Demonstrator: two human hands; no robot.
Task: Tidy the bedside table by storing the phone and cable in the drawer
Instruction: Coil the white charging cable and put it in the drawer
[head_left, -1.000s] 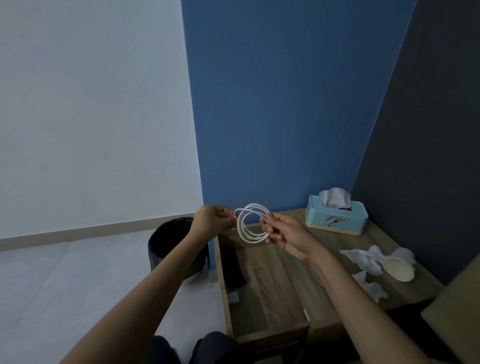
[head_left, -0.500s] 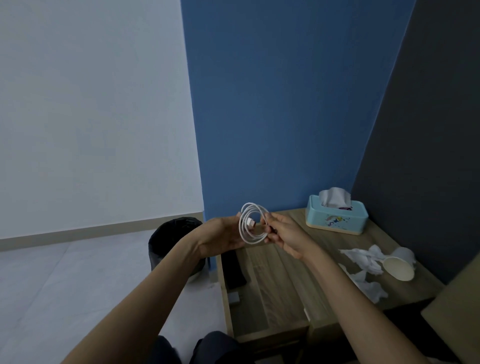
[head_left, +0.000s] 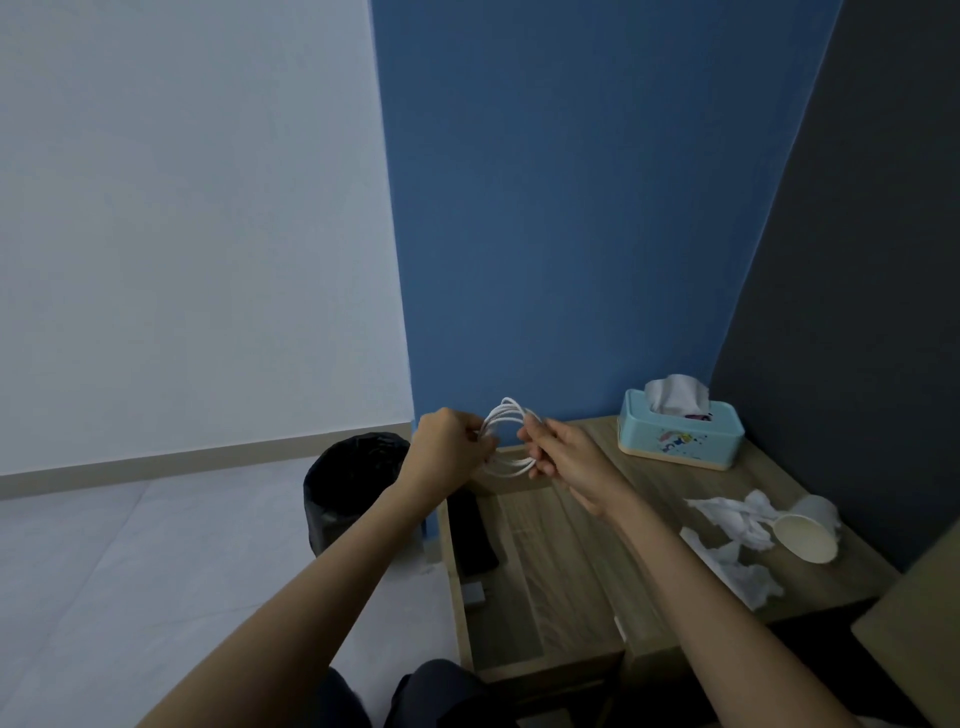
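A white cable (head_left: 506, 418) is wound into a small coil and held in the air between both hands, above the back of the open drawer. My left hand (head_left: 447, 449) pinches the coil's left side. My right hand (head_left: 563, 454) grips its right side. The wooden drawer (head_left: 535, 577) of the bedside table stands pulled out below. A black phone (head_left: 470, 532) lies flat inside it along the left wall, with a small grey object (head_left: 474, 594) just in front of it.
On the bedside table top (head_left: 649, 483) stand a light blue tissue box (head_left: 680, 431), crumpled white tissues (head_left: 732, 525) and a paper cup (head_left: 808, 530) on its side. A black bin (head_left: 353, 483) sits on the floor left of the table. My knees (head_left: 415, 696) are below.
My left hand drew back from under the coil to its left side, and the coil now spreads wider between both hands. The drawer and phone have not moved.
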